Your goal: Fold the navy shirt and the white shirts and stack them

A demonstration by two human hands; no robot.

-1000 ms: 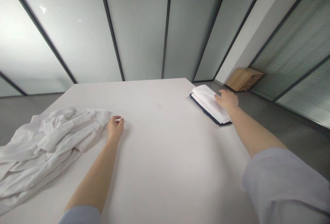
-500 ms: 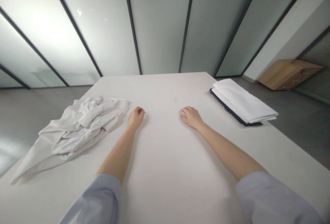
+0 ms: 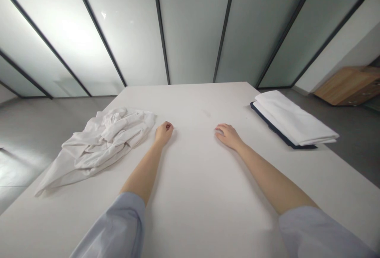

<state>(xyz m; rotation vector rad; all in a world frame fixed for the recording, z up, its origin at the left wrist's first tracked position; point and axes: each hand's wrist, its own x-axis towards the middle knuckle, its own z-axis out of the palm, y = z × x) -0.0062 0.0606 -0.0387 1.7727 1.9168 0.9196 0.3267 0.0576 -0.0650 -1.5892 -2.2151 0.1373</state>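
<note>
My left hand (image 3: 164, 133) rests on the white table (image 3: 192, 190) with its fingers curled in a loose fist, and I see nothing in it. Just left of it lies a crumpled heap of white cloth (image 3: 109, 139), its long end trailing toward the near left edge. My right hand (image 3: 228, 136) lies on the tabletop with fingers slightly bent and apart, holding nothing. Farther right, a neatly folded white cloth (image 3: 293, 117) sits on top of a folded dark navy cloth (image 3: 271, 126), close to the table's right edge.
Frosted glass panels (image 3: 192, 28) with dark frames stand beyond the far table edge. A wooden cabinet (image 3: 344, 85) is on the grey floor at the right. The floor (image 3: 74, 113) also shows at the left.
The camera has turned a little to the left, so everything sits farther right in the picture. Both hands and the cloths keep about the same places on the table.
</note>
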